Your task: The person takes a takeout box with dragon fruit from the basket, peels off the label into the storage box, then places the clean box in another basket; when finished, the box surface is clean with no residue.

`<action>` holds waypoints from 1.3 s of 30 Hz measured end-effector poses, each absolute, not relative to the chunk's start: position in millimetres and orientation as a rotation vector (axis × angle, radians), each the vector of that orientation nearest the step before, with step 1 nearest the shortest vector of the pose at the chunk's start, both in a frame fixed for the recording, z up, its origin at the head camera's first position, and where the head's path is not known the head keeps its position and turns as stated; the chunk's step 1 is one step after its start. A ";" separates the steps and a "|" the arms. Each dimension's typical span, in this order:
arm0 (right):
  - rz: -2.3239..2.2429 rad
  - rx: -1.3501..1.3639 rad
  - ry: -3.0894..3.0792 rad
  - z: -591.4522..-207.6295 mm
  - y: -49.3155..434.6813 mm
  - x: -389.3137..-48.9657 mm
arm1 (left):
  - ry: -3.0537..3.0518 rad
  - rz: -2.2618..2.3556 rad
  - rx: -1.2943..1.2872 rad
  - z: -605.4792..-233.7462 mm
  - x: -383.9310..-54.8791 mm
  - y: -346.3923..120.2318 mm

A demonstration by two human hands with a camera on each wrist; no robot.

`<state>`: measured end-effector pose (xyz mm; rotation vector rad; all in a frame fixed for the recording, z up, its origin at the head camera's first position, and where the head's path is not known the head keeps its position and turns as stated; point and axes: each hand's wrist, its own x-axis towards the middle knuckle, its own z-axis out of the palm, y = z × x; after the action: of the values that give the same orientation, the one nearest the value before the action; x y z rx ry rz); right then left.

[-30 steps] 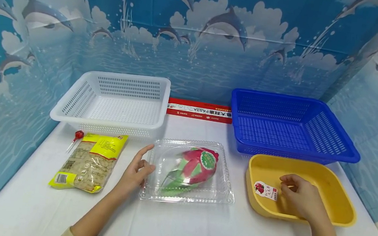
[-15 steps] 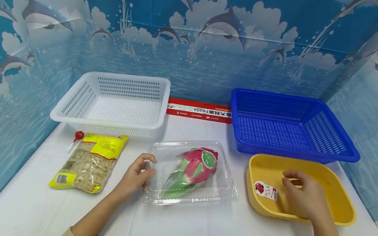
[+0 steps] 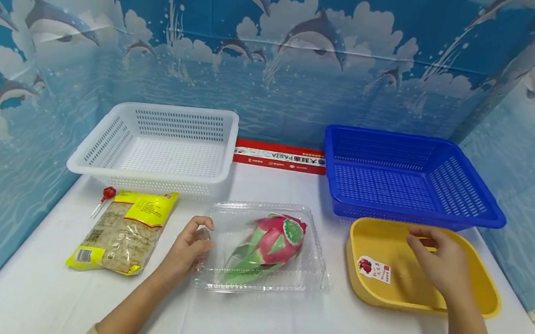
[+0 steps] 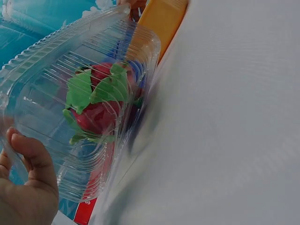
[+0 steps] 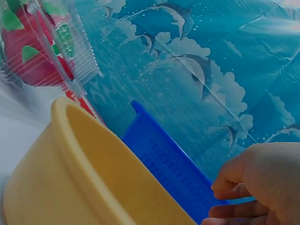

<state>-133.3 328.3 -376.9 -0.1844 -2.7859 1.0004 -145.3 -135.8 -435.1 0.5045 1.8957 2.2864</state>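
My left hand [image 3: 188, 250] pinches the left edge of a clear plastic clamshell box [image 3: 222, 219], thumb on the near face. Inside the box lies a red dragon fruit [image 3: 278, 240] with green scales and a round green sticker. In the left wrist view, the box stands out over the white cloth in the grip of the thumb [image 4: 35, 154] and fingers. My right hand [image 3: 442, 264] hovers over a yellow basin [image 3: 472, 300], its fingers loosely bent and holding nothing. A small white card [image 3: 374, 269] with a red fruit picture lies in the basin's left part.
Behind stand a white basket [image 3: 152, 177] on the left and a blue basket [image 3: 416, 209] on the right. Between them lies a red pasta box [image 3: 281, 156]. A yellow food bag [image 3: 126, 231] and a red lollipop [image 3: 108, 193] lie at the left.
My left hand has closed on the box's left edge, and the box has turned a little and shifted. My right hand has risen slightly toward the back of the basin.
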 end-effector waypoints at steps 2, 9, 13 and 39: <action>1.006 -0.181 -2.781 -373.8 329.0 -136.6 | 1.872 2.307 0.530 -435.0 -145.6 -135.9; 1.100 -0.222 -2.728 -367.3 334.7 -148.1 | 1.778 2.352 0.662 -433.3 -143.6 -134.8; 1.196 -0.444 -2.655 -366.3 335.8 -155.7 | 1.767 2.353 0.667 -430.2 -141.3 -133.8; 2.068 -0.825 -1.818 -367.8 332.2 -175.0 | 1.704 2.363 0.556 -377.9 -159.0 -99.4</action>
<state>-175.0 332.2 -367.8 -0.8254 -1.8176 2.0684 -159.0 -99.4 -377.9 0.5561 1.7040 2.3631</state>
